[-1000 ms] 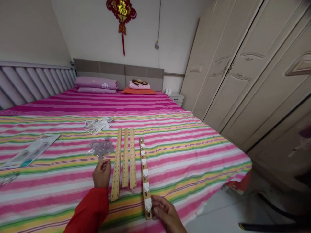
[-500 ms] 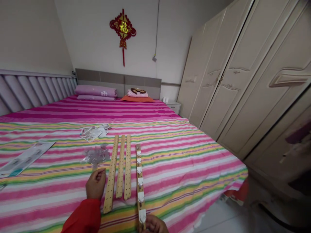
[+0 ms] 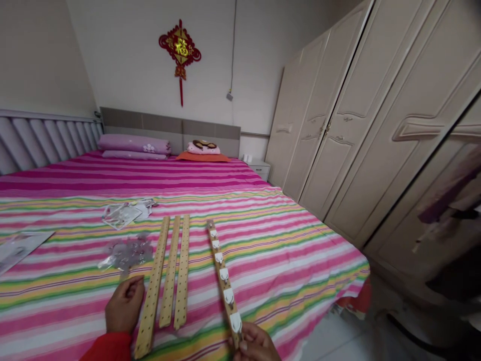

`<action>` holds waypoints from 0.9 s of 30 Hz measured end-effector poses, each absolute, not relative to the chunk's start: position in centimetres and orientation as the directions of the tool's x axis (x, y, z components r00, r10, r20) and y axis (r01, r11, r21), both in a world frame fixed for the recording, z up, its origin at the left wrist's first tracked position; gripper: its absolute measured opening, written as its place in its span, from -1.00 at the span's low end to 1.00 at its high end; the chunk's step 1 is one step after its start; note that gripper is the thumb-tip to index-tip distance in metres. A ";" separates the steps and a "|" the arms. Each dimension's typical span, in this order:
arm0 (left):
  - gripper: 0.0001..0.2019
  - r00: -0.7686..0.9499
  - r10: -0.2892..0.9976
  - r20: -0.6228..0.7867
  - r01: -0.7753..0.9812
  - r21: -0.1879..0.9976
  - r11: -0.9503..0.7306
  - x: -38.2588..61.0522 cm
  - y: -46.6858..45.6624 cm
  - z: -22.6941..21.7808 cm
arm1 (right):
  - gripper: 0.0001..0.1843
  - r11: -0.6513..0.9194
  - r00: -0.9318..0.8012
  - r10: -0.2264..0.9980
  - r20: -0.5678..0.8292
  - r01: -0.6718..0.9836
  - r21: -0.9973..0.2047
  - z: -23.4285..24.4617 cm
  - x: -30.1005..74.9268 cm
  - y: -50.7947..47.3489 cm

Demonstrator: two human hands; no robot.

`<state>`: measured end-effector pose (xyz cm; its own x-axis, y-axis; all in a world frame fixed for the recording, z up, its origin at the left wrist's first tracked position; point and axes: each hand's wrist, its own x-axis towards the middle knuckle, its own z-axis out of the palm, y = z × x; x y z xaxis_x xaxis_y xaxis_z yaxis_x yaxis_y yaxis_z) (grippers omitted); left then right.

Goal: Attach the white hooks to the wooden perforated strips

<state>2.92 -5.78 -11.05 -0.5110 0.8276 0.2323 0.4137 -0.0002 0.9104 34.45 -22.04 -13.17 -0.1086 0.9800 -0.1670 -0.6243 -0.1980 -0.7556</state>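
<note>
Three bare perforated wooden strips (image 3: 171, 278) lie side by side on the striped bed sheet. My left hand (image 3: 124, 307), in a red sleeve, rests loosely curled on the sheet against the leftmost strip. A fourth wooden strip (image 3: 222, 277) carries several white hooks. My right hand (image 3: 255, 343) at the bottom edge is closed on its near end, and the strip angles away from the other three. A clear bag of small metal pieces (image 3: 126, 252) lies just beyond my left hand.
Plastic packets (image 3: 124, 213) and a flat package (image 3: 18, 247) lie further left on the bed (image 3: 293, 245). Pillows (image 3: 133, 144) sit at the headboard. A cream wardrobe (image 3: 361, 125) lines the right side, with a narrow floor gap beside the bed.
My right hand has swung the near end of the hooked strip to the right, off parallel with the others. The view shifted rightwards and up. My left hand stays beside the leftmost strip.
</note>
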 end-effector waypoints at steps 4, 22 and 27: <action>-0.59 -0.519 0.828 0.214 0.404 0.915 0.017 3.0 -5.8 -10.9 | -0.66 -0.123 0.026 0.984 -0.176 -0.616 -0.778 -10.7 37.4 -20.8; -0.68 -0.493 0.797 0.349 0.478 0.874 -0.087 3.5 -6.2 -10.9 | -0.67 -0.083 0.297 0.916 -0.267 -0.513 -0.854 -9.1 48.4 -17.3; -0.71 -0.471 0.789 0.393 0.500 0.857 -0.128 3.7 -6.5 -10.7 | -0.67 0.005 0.439 0.846 -0.302 -0.573 -0.819 -11.4 48.3 -17.8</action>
<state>3.74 -6.49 -10.74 -0.4713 0.7895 0.3932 0.4999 -0.1282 0.8565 48.26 -17.82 -11.44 0.4393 0.8459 -0.3024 -0.5733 0.0049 -0.8193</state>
